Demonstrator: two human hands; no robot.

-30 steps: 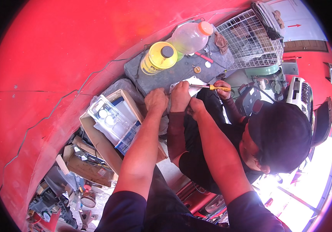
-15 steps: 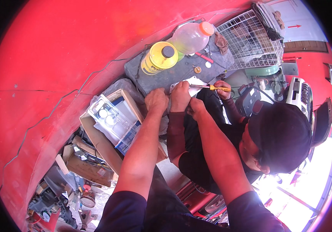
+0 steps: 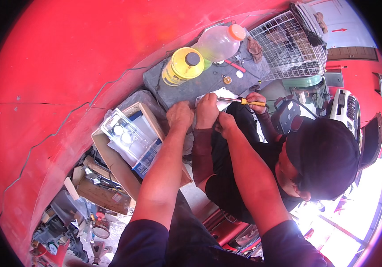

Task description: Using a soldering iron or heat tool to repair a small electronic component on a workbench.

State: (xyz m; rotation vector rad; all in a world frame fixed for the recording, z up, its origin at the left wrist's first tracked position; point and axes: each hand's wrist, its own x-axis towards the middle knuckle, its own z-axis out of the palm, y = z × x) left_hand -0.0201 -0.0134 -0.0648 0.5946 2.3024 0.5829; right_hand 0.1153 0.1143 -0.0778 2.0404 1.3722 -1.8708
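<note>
My left hand (image 3: pixel 180 115) is curled shut at the near edge of the dark grey work surface, beside a co-worker's fist (image 3: pixel 207 110). On the other side of that fist is my right hand (image 3: pixel 226 123), with its fingers closed too. What either of my hands grips is hidden. In the co-worker's other hand (image 3: pixel 256 101) is a screwdriver (image 3: pixel 250 102) with a yellow handle. Its shaft points left, across a white piece (image 3: pixel 226 94), toward the co-worker's fist. The tip is hard to make out.
On the grey work surface (image 3: pixel 155 82) stand a yellow bottle (image 3: pixel 183 71) and a clear jug (image 3: pixel 220 43) with an orange cap. A wire basket (image 3: pixel 288 49) is at the far right. An open cardboard box (image 3: pixel 126 175) lies left of my forearm. The co-worker leans in from the right.
</note>
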